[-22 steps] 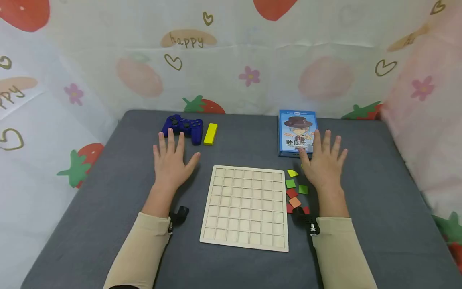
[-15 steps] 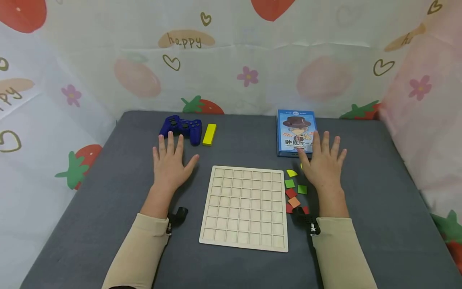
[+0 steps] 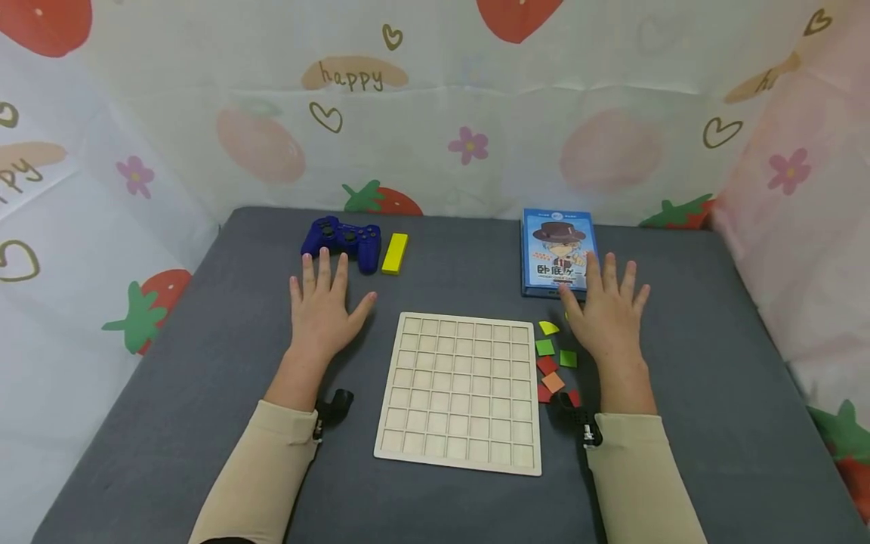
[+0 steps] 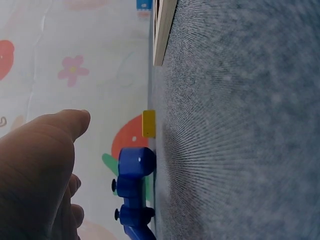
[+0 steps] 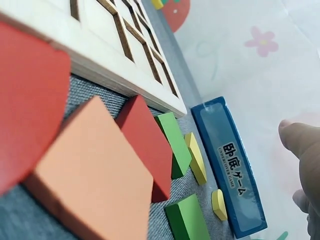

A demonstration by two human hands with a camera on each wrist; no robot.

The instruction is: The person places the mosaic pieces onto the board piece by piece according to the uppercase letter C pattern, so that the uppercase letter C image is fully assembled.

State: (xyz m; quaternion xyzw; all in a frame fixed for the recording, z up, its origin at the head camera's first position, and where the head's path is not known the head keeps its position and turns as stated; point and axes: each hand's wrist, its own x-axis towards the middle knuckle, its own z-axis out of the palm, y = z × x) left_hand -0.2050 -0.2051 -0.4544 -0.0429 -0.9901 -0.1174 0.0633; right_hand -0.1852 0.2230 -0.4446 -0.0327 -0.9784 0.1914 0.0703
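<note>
A grey table (image 3: 170, 363) carried everything, and the wooden grid board (image 3: 462, 393) lay flat at its middle, every cell bare. Beyond the board's far right corner lay a blue game box (image 3: 559, 249); beyond its far left corner sat a blue game controller (image 3: 343, 240) with a yellow block (image 3: 395, 252) just beside it, on the side nearer the board. The left hand (image 3: 325, 306) lay flat on the cloth left of the board's far edge, fingers straight and spread wide, holding nothing, its fingertips just short of the controller. The right hand (image 3: 607, 313) lay flat to the board's right, fingers likewise spread and holding nothing, its fingertips over the box's near edge. Between that hand and the board's right edge lay the small coloured pieces (image 3: 553, 361), green, red, orange and yellow, loosely clustered.
</note>
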